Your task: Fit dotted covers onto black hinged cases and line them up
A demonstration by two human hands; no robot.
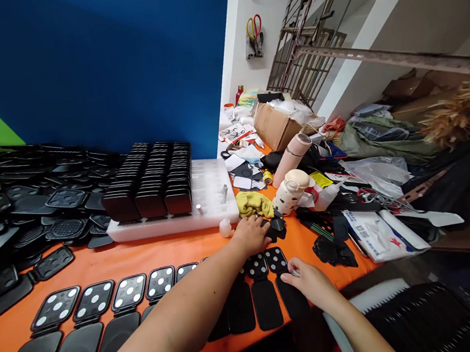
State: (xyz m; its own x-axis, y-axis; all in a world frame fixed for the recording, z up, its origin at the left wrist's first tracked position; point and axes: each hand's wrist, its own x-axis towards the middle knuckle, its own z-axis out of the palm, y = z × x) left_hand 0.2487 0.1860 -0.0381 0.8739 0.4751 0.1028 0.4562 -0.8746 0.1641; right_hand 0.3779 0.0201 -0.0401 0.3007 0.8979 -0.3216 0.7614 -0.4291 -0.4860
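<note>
A row of unfolded black cases point(266, 303) lies along the orange table, each with white dots on its smaller panel. My left hand point(251, 235) reaches over the row to thin black pieces point(276, 227) beside a yellow cloth point(254, 203). Its fingers are slightly spread at the edge of these pieces. At the right end of the row, my right hand point(312, 285) is closed in a pinch by the last case point(291, 296). A small silvery object point(295, 273) shows between its fingertips; its kind is unclear. My left forearm hides the middle of the row.
A white foam block point(172, 225) holds upright black cases point(147, 181). More black cases point(66, 199) are heaped at left. A small white bottle point(225, 228) stands before the foam. Two drinking bottles, one pink point(293, 157) and one cream point(291, 193), stand amid clutter at right.
</note>
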